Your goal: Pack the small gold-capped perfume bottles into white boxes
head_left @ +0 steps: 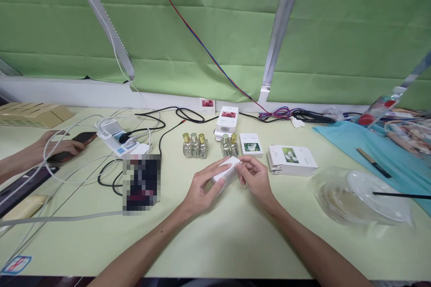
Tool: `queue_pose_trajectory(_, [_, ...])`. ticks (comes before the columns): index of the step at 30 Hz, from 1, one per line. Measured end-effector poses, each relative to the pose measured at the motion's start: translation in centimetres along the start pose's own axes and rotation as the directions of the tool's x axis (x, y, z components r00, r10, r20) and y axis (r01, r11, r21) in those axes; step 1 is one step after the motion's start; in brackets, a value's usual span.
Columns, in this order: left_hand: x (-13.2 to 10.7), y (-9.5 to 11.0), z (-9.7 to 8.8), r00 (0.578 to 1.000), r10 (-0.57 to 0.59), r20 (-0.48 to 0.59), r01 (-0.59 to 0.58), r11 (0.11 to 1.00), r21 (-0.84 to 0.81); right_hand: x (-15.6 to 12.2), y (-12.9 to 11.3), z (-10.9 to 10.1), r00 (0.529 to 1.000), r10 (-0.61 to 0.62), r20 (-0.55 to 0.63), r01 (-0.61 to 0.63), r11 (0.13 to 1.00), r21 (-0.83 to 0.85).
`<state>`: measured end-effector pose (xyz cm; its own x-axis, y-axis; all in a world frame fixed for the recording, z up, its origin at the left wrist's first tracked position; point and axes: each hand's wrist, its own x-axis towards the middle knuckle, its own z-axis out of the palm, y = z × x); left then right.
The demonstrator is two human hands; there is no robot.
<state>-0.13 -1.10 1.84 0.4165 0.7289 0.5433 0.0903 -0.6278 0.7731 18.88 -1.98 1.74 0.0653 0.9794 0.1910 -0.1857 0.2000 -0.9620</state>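
Currently, a small white box [227,173] is being gripped by the fingers [213,190] of the left hand [199,192] and right hand [258,180] — over the bench [235,242], near glass bottles [195,148].

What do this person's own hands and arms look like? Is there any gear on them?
No gear that I can see. The left hand and right hand are ungloved, with no rings showing. The left forearm and right forearm show no sleeve, watch or bracelet; the left one has a small spot.
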Motion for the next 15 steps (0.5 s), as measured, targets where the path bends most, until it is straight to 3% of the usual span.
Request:
queue_pose_trajectory(8, [0.11,0.07,-0.04,0.999,0.03,0.018,-0.03,0.999,0.016,0.19,-0.67,-0.25,0.999,0.035,-0.037,-0.034,0.999,0.026])
queue_pose_trajectory(15, [0.04,0.19,0.0,1.0,0.025,0.013,-0.026,1.0,0.014,0.05,-1.11,-0.1,0.998,0.067,0.004,-0.067,0.998,0.001])
